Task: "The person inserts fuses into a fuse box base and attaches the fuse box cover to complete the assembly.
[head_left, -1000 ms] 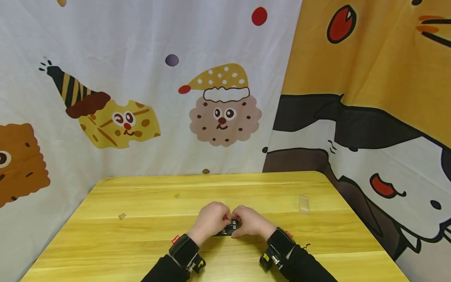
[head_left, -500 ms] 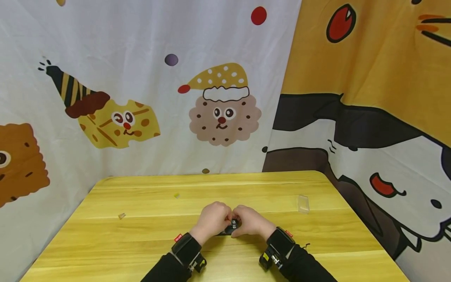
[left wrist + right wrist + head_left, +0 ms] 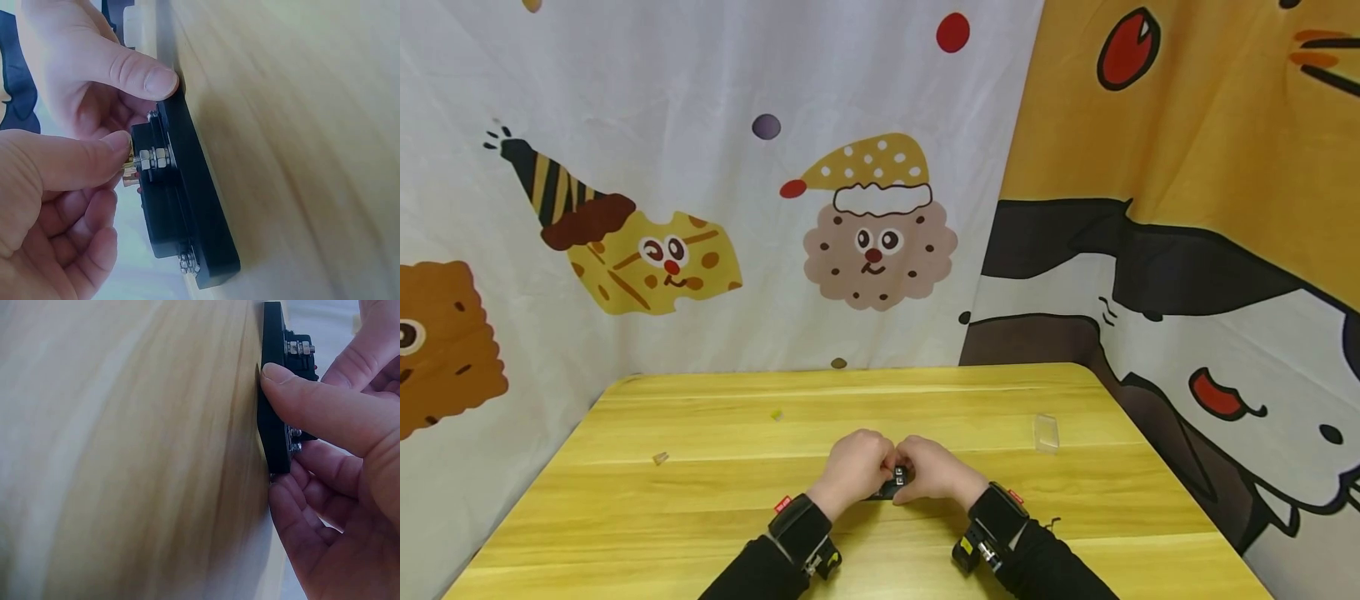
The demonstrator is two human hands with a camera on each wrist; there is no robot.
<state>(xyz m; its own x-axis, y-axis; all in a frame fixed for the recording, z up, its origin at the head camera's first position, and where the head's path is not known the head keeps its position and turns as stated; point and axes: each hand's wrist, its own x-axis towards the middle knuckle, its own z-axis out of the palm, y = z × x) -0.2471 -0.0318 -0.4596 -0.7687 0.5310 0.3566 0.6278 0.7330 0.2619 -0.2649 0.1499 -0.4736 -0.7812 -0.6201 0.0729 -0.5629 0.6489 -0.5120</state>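
Note:
A black block on a flat black base (image 3: pixel 880 493) stands on the table between the hands, with metal studs and nuts (image 3: pixel 153 159) along its side. My right hand (image 3: pixel 938 471) grips the base, its thumb pressed on the edge in the right wrist view and its other fingers behind. With thumb and fingers, my left hand (image 3: pixel 56 187) pinches a small brass-coloured piece (image 3: pixel 130 175) at the end of a stud. Its exact kind is mostly hidden by the fingertips. In the head view the hands nearly touch and cover most of the block.
On the wooden table (image 3: pixel 737 533) lie a clear plastic box (image 3: pixel 1046 433) at the right, a small tan piece (image 3: pixel 660 458) at the left and a tiny yellow-green piece (image 3: pixel 777 414) farther back. A printed cloth (image 3: pixel 700 342) hangs behind.
My left wrist has shifted slightly to the right, with its fingers still at the stud. My right hand and the block hold their place.

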